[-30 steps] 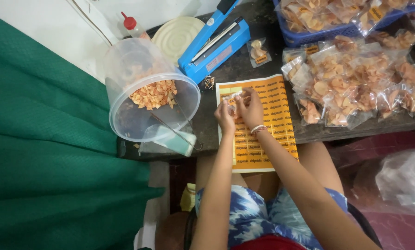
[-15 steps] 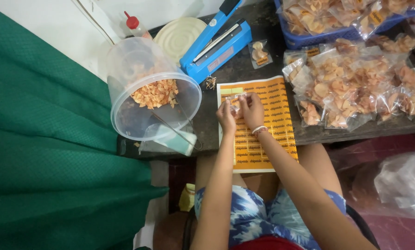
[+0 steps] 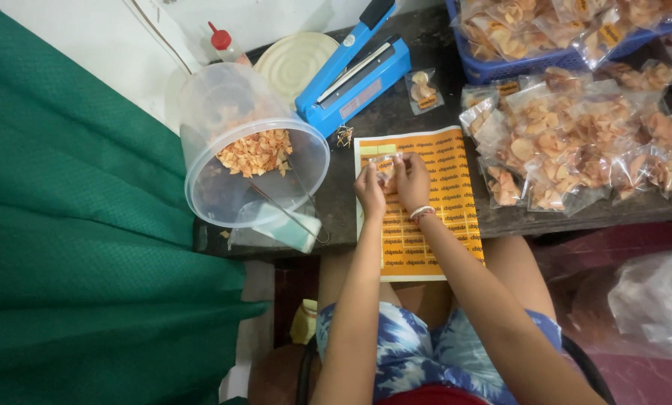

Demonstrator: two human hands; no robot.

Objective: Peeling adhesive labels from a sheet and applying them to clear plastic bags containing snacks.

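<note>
Worked at a dark surface [image 3: 396, 112] pushed against a pale wall, with a green cloth [image 3: 73, 247] filling the room's left side. Both hands raised just above an orange sticker sheet [image 3: 418, 202] that overhung the surface's near edge. Left hand [image 3: 370, 189] and right hand [image 3: 413, 180] closed together on 1 small clear packet [image 3: 387, 166] — each grip pinched shut on it with the fingertips, the packet held between them over the sheet's upper left part. A beaded band worn at the right wrist.

To the left, tipped on its side at the surface's corner: a clear plastic tub [image 3: 253, 150] with orange chips inside. Behind it, a small bottle with a red cap [image 3: 225, 46] and a round cream lid [image 3: 298, 61]. Beside those, lying slantwise, a blue heat sealer [image 3: 354, 71], with 1 filled packet [image 3: 423, 90] just to its right. At right — a heap of filled chip bags [image 3: 576, 135] and, behind it, a blue basket [image 3: 546, 60] holding more. Lower right, off the surface, a crumpled clear bag [image 3: 654, 300].
</note>
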